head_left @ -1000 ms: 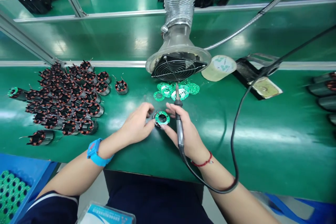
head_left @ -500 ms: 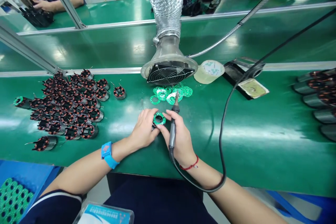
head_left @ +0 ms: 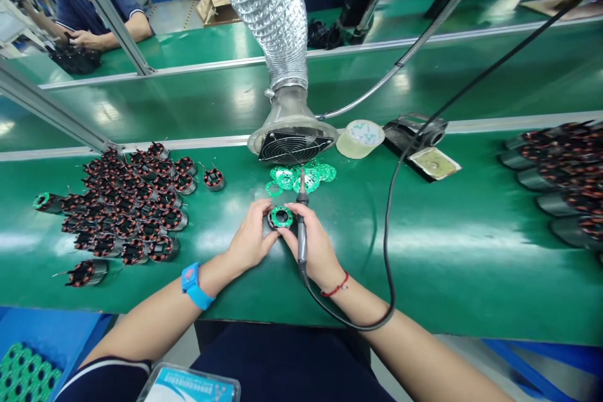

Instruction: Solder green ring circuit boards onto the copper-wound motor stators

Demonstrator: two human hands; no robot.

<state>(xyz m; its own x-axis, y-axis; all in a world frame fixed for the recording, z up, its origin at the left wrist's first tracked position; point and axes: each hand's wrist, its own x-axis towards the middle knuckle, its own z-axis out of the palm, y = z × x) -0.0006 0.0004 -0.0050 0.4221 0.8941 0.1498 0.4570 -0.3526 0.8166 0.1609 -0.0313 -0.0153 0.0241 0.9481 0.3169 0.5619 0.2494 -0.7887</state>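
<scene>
A small wound stator with a green ring board (head_left: 281, 217) on top stands on the green bench between my hands. My left hand (head_left: 249, 240) curls around its left side, fingertips pinching it. My right hand (head_left: 315, 242) touches its right edge with the fingertips and also grips a soldering iron (head_left: 301, 226), tip pointing away from me. The iron's black cable (head_left: 391, 201) loops round my right wrist and runs up to the right. A blue strap sits on my left wrist.
Many copper-wound stators (head_left: 127, 207) lie heaped at the left, more (head_left: 560, 176) at the right edge. Loose green ring boards (head_left: 299, 177) lie before a fume extractor fan (head_left: 292, 141) on a foil duct. Tape roll (head_left: 360, 138), iron stand (head_left: 417, 147). Other people work across the belt.
The view has tilted up and pulled back, so bench and hands sit lower and smaller. Both hands have stayed on the stator, closing in slightly; the iron remains in my right hand.
</scene>
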